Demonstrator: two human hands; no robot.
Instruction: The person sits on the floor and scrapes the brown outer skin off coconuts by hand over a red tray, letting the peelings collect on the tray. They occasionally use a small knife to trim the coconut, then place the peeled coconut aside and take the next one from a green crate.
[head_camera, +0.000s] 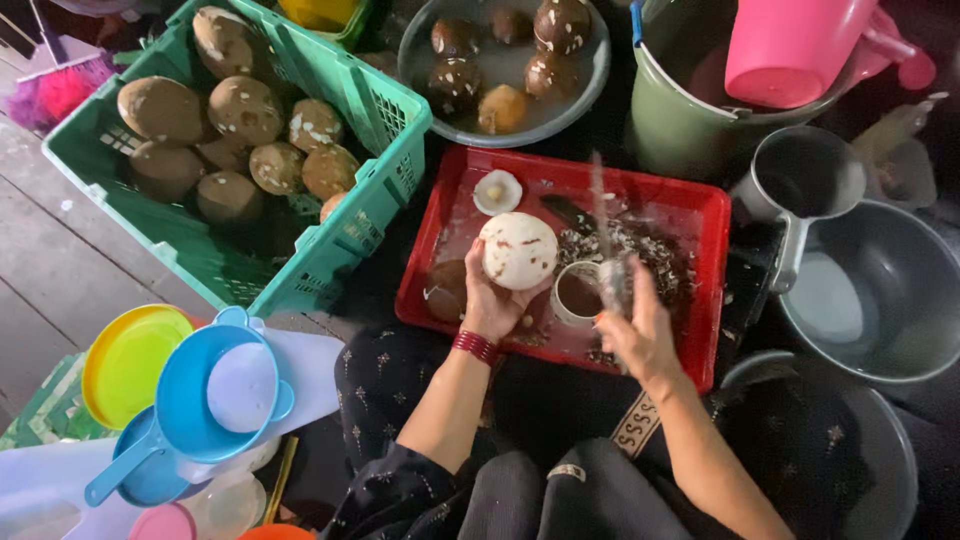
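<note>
Two hands, one peeled coconut, frame centre

Green crate (330, 250), upper left; red tray (700, 215), centre. Left hand (490, 300) cups the white coconut (518, 250) from beneath over the tray. It looks heavy, hard, wet, likely slippery; round, no clear long axis. Right hand (635, 335) is clenched on a motion-blurred blade (603, 235) pointing up-frame.

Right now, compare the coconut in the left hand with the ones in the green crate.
The coconut in the left hand is almost wholly white, with only a few brown flecks; the coconuts in the green crate are brown with pale patches. The held one is lifted over the red tray; the crate ones lie piled and untouched. All are rounded and look similar in size.
</note>
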